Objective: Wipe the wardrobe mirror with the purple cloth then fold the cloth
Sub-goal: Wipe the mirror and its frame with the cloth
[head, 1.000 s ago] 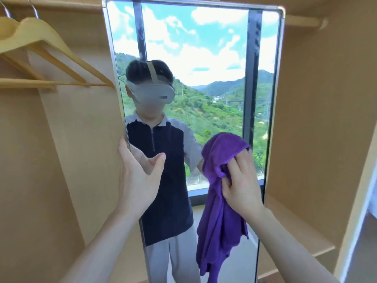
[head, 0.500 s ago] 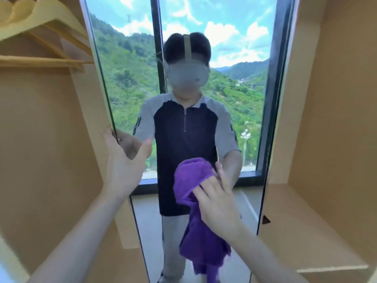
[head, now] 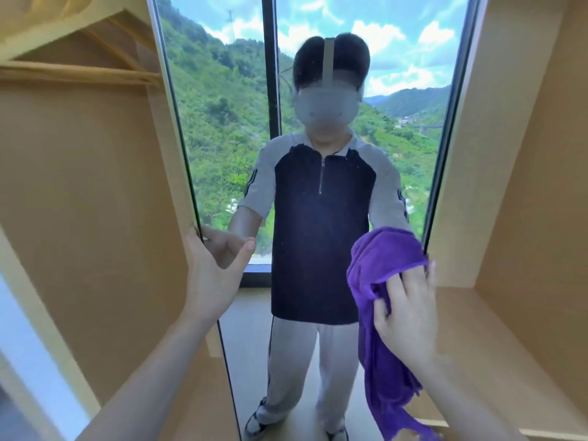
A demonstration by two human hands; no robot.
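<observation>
A tall wardrobe mirror [head: 222, 128] fills the middle of the view, reflecting a person, a window and green hills. My left hand [head: 213, 275] holds the mirror's left edge, thumb on the glass side and fingers behind the frame. My right hand [head: 407, 313] presses a bunched purple cloth [head: 381, 268] against the glass near the mirror's right edge. The rest of the cloth hangs down below my hand to the bottom of the view.
Light wooden wardrobe panels stand on both sides of the mirror. Wooden hangers [head: 95, 68] are at the upper left. A wooden shelf [head: 509, 345] lies at the lower right behind the mirror's edge.
My right hand has slid the cloth from the middle of the glass to the right edge. The view has moved closer and lower. My left hand has stayed on the mirror's left edge.
</observation>
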